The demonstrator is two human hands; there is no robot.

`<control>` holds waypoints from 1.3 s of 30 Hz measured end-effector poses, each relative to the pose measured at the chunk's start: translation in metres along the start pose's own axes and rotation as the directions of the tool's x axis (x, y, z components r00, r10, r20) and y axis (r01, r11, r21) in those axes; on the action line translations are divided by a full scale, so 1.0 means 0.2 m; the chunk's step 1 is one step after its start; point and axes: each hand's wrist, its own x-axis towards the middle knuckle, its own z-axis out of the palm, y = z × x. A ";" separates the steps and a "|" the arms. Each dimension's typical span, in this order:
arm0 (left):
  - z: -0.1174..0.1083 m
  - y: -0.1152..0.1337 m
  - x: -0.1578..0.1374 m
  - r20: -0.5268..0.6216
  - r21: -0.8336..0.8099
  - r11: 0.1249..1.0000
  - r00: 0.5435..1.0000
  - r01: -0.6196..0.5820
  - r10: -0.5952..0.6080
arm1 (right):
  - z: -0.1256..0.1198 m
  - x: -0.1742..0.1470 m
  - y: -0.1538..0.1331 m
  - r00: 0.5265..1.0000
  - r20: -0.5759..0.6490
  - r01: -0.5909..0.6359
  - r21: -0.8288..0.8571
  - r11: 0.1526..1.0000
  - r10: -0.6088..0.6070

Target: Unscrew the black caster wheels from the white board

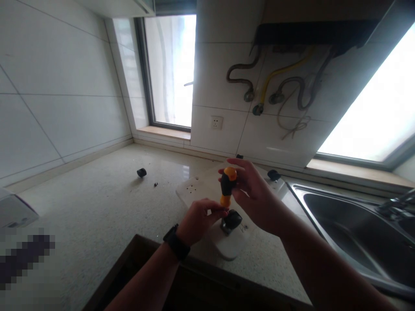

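Observation:
An orange and black screwdriver (pixel 229 183) stands nearly upright over a white panel (pixel 225 248) on the counter. My right hand (pixel 256 196) has its fingers and thumb around the handle. Below it, my left hand (pixel 199 218), with a black watch on the wrist, pinches at the screwdriver's lower end; the tip is hidden by the fingers. Just beside those fingertips sits a black caster (pixel 232 219) with a metal mount on the panel. Another black caster (pixel 274 175) is at the panel's far right corner, and a dark piece (pixel 239 156) shows behind my right hand.
On the speckled counter (pixel 97 203) lie a loose black caster (pixel 141 172) and a few small dark screws (pixel 155 184). A steel sink (pixel 343 224) is at right, a white box (pixel 16 209) at left. Pipes (pixel 240 80) and a socket (pixel 216 122) are on the tiled wall.

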 end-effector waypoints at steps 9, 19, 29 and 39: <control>0.04 -0.01 0.03 -0.070 0.007 1.000 0.998 0.003 -0.002 | 0.00 0.00 -0.05 0.993 -0.058 -0.119 -0.260 0.958 0.107; 0.06 0.02 0.04 -0.129 0.030 0.997 0.990 0.069 -0.065 | 0.00 0.03 -0.01 0.990 -0.118 -0.081 -0.059 0.995 0.074; 0.09 -0.02 0.04 -0.116 -0.064 0.991 0.985 0.117 -0.124 | 0.01 0.03 -0.06 0.992 -0.123 -0.052 -0.275 0.960 0.019; 0.01 -0.01 0.01 0.037 0.065 0.998 0.999 0.010 -0.013 | 0.01 0.02 -0.05 0.992 -0.110 -0.051 0.064 0.997 0.058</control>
